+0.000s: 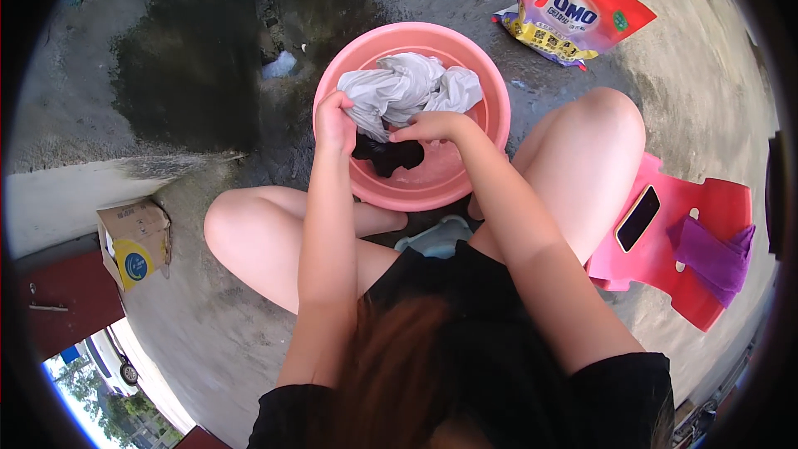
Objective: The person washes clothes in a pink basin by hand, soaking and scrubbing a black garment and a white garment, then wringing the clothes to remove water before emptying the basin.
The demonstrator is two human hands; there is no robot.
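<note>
Washing appears under way, not finished: a white cloth lies bunched, looking wet, in the pink basin at upper centre of the frame, with a dark garment beneath and no suds visible. The left hand is closed on the white cloth's left edge; the right hand, knuckles up, pinches the fabric at centre, both forearms reaching forward between the knees.

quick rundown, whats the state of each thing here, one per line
left hand: closed on the white cloth
right hand: closed on the white cloth
white cloth: bunched, in the basin
black cloth: crumpled in the basin bottom
pink basin: upright on the ground
detergent bag: lying flat
phone: screen dark
cardboard box: flaps open
</note>
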